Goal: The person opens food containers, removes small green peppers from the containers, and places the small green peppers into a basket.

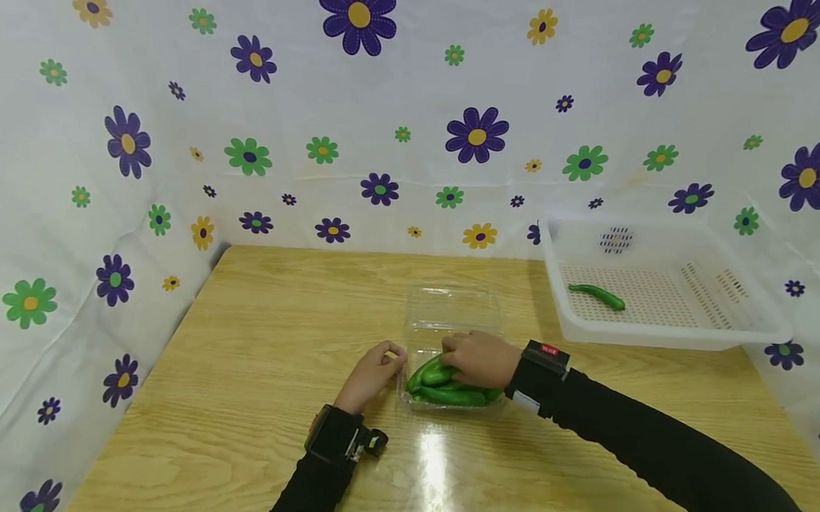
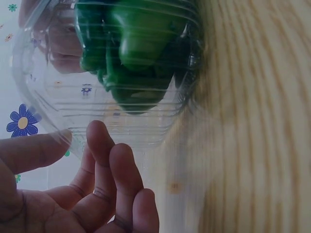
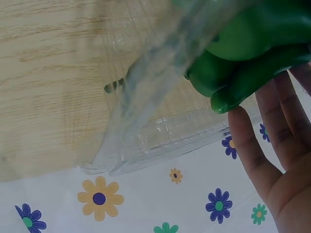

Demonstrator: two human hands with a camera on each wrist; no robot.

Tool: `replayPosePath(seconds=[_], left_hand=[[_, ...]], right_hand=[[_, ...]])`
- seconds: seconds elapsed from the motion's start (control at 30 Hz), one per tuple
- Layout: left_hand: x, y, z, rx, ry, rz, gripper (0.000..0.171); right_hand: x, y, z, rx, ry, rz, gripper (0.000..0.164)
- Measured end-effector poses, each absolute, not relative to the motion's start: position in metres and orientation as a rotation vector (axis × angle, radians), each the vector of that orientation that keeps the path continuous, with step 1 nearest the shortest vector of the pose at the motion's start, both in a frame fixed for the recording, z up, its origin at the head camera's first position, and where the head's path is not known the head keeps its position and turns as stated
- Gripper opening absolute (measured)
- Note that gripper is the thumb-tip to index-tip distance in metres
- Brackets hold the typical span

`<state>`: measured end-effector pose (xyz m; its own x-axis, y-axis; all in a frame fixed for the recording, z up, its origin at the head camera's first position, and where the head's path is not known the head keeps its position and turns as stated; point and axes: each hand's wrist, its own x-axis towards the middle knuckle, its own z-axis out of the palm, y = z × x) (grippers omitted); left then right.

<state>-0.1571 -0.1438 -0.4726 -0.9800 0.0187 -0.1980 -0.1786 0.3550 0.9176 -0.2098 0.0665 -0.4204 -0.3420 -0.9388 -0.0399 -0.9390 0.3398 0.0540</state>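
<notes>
A clear plastic clamshell box (image 1: 408,400) stands on the table with its lid (image 1: 454,306) folded back. Several long green peppers (image 1: 452,397) lie in its base. My left hand (image 1: 372,375) pinches the box's left rim; the left wrist view has the thumb (image 2: 36,151) and the fingertips (image 2: 99,138) on either side of the clear wall. Over the box, my right hand (image 1: 481,358) reaches in from the right and holds a green pepper (image 3: 272,73) with its fingers. The peppers and box wall hide part of its grip.
At the back right sits a white perforated basket (image 1: 678,337) with one green pepper (image 1: 597,296) in it. A wooden table (image 1: 278,342) lies beneath, and a white flowered cloth (image 1: 388,97) hangs behind it and along both sides.
</notes>
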Motion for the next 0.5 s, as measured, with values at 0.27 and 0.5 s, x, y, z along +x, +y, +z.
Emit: replayPosePath(seconds=[0.27, 0.5], left_hand=[[-0.1576, -0.1429, -0.4703, -0.141, 2.434, 1.698, 0.016], [-0.1561, -0.1413, -0.4691, -0.160, 2.414, 1.710, 0.018]], right_hand=[[-0.2119, 0.0691, -0.4211, -1.784, 2.575, 0.086, 0.017], [-0.2094, 0.0748, -0.4146, -1.749, 2.578, 0.083, 0.019]])
